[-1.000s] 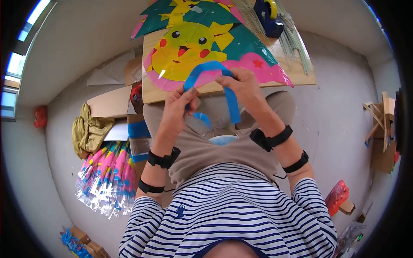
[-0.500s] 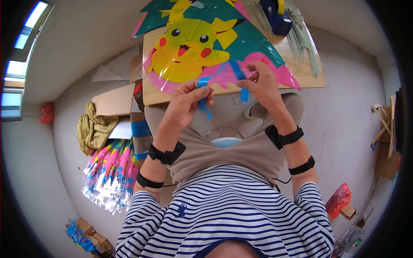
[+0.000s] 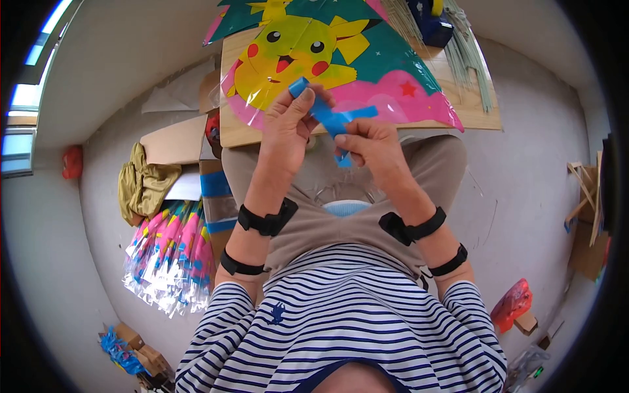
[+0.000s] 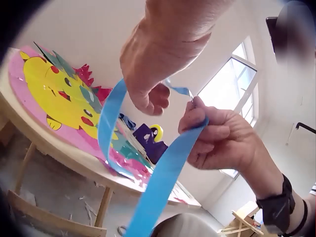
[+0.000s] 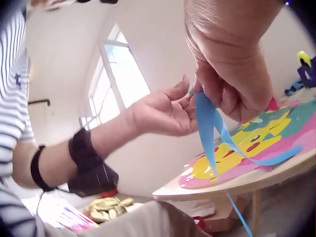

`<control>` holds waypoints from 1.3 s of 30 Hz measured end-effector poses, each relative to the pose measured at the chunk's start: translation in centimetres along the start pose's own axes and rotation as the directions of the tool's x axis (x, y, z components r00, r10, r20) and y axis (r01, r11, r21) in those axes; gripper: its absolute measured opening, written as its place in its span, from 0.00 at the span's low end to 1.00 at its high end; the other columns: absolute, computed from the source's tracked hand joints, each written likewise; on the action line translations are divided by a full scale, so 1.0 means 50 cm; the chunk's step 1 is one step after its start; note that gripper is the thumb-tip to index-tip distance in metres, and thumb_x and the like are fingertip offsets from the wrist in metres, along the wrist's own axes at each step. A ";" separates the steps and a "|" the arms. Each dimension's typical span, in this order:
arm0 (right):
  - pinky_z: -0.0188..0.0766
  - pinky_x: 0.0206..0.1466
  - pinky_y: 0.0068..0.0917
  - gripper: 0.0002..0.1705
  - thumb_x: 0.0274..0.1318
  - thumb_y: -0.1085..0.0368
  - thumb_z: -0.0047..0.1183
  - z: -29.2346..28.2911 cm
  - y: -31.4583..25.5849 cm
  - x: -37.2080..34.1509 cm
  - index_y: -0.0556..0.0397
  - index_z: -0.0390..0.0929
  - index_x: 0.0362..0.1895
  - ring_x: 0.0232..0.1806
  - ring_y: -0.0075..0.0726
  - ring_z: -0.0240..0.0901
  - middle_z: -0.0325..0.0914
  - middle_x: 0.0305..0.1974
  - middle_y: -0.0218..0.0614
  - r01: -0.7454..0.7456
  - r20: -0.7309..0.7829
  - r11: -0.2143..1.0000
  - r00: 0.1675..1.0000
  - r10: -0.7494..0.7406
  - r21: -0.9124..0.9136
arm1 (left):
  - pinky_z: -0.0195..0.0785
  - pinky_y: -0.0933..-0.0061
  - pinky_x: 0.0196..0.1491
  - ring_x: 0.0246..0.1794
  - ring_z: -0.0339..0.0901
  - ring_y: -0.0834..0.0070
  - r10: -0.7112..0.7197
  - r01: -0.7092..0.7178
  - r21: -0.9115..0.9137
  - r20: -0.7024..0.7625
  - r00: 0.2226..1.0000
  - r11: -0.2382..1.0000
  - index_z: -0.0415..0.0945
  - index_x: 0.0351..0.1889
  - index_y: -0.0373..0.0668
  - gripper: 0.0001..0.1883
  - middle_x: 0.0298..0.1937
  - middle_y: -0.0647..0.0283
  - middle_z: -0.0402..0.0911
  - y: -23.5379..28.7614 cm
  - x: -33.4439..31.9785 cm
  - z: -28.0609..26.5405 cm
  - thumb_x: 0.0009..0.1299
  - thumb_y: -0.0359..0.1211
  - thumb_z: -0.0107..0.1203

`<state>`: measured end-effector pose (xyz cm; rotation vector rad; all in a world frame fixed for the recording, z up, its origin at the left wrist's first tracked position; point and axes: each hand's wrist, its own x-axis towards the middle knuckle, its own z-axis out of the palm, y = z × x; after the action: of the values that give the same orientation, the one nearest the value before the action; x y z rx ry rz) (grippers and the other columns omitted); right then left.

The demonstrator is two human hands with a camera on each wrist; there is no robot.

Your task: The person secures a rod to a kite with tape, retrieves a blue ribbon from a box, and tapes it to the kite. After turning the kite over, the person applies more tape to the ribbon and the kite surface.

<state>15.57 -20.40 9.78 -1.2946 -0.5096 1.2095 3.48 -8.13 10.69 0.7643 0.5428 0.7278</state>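
1. Head view: the left hand (image 3: 288,124) is pinching blue ribbon (image 3: 333,120) between thumb and fingers.
2. The right hand (image 3: 375,147) is gripping the same ribbon near the edge of the bench (image 3: 241,138).
3. Beyond, a cartoon-printed sheet (image 3: 386,78) is lying beside pale sticks (image 3: 469,62).

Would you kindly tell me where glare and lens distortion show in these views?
Head: fisheye bending, black side edges, white glare on the glossy printed sheet; left wrist: window panes washed out, tabletop edge curved; right wrist: windows overexposed too.
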 end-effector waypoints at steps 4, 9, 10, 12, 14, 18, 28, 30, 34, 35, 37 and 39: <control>0.54 0.17 0.16 0.06 0.57 0.71 0.63 -0.010 -0.025 0.005 0.55 0.79 0.28 0.14 0.15 0.61 0.80 0.24 0.33 0.023 -0.056 0.985 0.998 -0.013 0.168 | 0.74 0.70 0.54 0.47 0.82 0.71 -0.241 0.200 0.197 0.210 0.948 0.960 0.77 0.52 0.36 0.16 0.45 0.60 0.83 -0.028 -0.038 -0.017 0.68 0.29 0.63; 0.52 0.17 0.15 0.10 0.56 0.69 0.66 -0.031 -0.051 0.023 0.55 0.77 0.26 0.14 0.16 0.60 0.77 0.22 0.32 0.164 -0.239 0.962 0.965 -0.110 0.220 | 0.76 0.69 0.52 0.43 0.84 0.70 -0.363 0.245 0.372 0.290 0.886 0.895 0.76 0.53 0.33 0.14 0.42 0.58 0.85 -0.076 -0.101 -0.035 0.73 0.30 0.56; 0.52 0.17 0.15 0.10 0.56 0.69 0.66 -0.039 -0.051 0.024 0.55 0.77 0.26 0.14 0.16 0.59 0.76 0.21 0.31 0.178 -0.270 0.959 0.956 -0.115 0.222 | 0.77 0.69 0.50 0.42 0.85 0.70 -0.379 0.274 0.351 0.276 0.883 0.895 0.76 0.53 0.33 0.13 0.40 0.57 0.86 -0.075 -0.105 -0.040 0.74 0.30 0.56; 0.52 0.17 0.16 0.11 0.56 0.68 0.67 -0.059 -0.050 0.024 0.55 0.77 0.27 0.14 0.16 0.58 0.75 0.21 0.29 0.205 -0.327 0.952 0.937 -0.124 0.226 | 0.77 0.69 0.49 0.40 0.85 0.69 -0.367 0.263 0.359 0.262 0.892 0.896 0.77 0.50 0.33 0.11 0.38 0.56 0.86 -0.059 -0.111 -0.042 0.75 0.30 0.55; 0.53 0.18 0.17 0.11 0.56 0.68 0.67 -0.075 -0.054 0.018 0.55 0.77 0.27 0.14 0.16 0.57 0.74 0.21 0.28 0.198 -0.351 0.934 0.932 -0.085 0.298 | 0.78 0.69 0.48 0.39 0.85 0.69 -0.338 0.239 0.367 0.231 0.912 0.899 0.78 0.48 0.33 0.10 0.37 0.56 0.86 -0.047 -0.118 -0.049 0.75 0.29 0.54; 0.54 0.20 0.19 0.10 0.57 0.67 0.66 -0.085 -0.053 0.002 0.55 0.78 0.28 0.15 0.18 0.57 0.72 0.21 0.27 0.232 -0.394 0.901 0.916 -0.075 0.367 | 0.78 0.69 0.49 0.39 0.85 0.70 -0.217 0.145 0.401 0.141 0.966 0.905 0.79 0.47 0.34 0.09 0.37 0.56 0.86 -0.039 -0.120 -0.070 0.75 0.29 0.55; 0.58 0.22 0.18 0.13 0.64 0.65 0.60 -0.096 -0.001 -0.082 0.50 0.73 0.26 0.17 0.20 0.61 0.68 0.21 0.25 0.064 -0.311 0.918 0.948 0.066 0.390 | 0.79 0.68 0.54 0.43 0.85 0.71 0.097 -0.102 0.088 0.061 0.993 0.991 0.80 0.43 0.39 0.05 0.42 0.59 0.86 0.023 -0.100 -0.031 0.70 0.24 0.60; 0.60 0.22 0.18 0.13 0.65 0.64 0.58 -0.097 0.023 -0.098 0.50 0.73 0.27 0.18 0.20 0.64 0.69 0.21 0.25 -0.013 -0.263 0.916 0.956 0.129 0.401 | 0.80 0.70 0.52 0.42 0.85 0.72 0.105 -0.109 0.032 0.108 0.989 0.994 0.80 0.41 0.40 0.05 0.41 0.60 0.86 0.037 -0.096 -0.008 0.70 0.23 0.61; 0.63 0.23 0.18 0.11 0.66 0.61 0.58 -0.091 0.038 -0.121 0.55 0.77 0.34 0.20 0.21 0.67 0.73 0.23 0.28 -0.159 -0.147 0.941 0.967 0.209 0.298 | 0.79 0.75 0.46 0.40 0.84 0.75 0.125 -0.131 0.034 0.149 0.981 0.991 0.78 0.38 0.42 0.07 0.37 0.64 0.85 0.038 -0.081 0.008 0.67 0.21 0.63; 0.66 0.27 0.17 0.13 0.66 0.58 0.58 -0.100 0.042 -0.126 0.56 0.78 0.36 0.23 0.21 0.70 0.77 0.27 0.31 -0.177 -0.219 0.966 0.951 0.217 0.187 | 0.78 0.77 0.45 0.39 0.84 0.76 0.122 -0.131 0.055 0.140 0.983 0.990 0.78 0.38 0.42 0.08 0.36 0.64 0.85 0.039 -0.080 0.011 0.66 0.20 0.63; 0.69 0.30 0.17 0.11 0.63 0.61 0.60 -0.102 0.042 -0.123 0.57 0.78 0.36 0.27 0.21 0.72 0.78 0.28 0.32 0.042 -0.372 0.996 0.926 -0.067 -0.073 | 0.77 0.79 0.42 0.37 0.83 0.78 0.114 -0.126 0.097 0.118 0.986 0.987 0.78 0.37 0.43 0.09 0.35 0.65 0.84 0.041 -0.083 0.020 0.65 0.19 0.63; 0.71 0.34 0.17 0.10 0.60 0.64 0.62 -0.088 0.030 -0.121 0.57 0.78 0.37 0.30 0.20 0.73 0.79 0.30 0.31 0.226 -0.382 0.951 0.877 -0.293 -0.211 | 0.77 0.80 0.41 0.35 0.83 0.79 0.081 -0.091 0.085 0.113 0.990 0.992 0.77 0.36 0.43 0.10 0.35 0.65 0.84 0.036 -0.085 0.032 0.64 0.18 0.64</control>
<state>16.58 -27.92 9.15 -1.5148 -0.4617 0.6546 1.15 -11.12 13.82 0.9101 0.4479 0.7403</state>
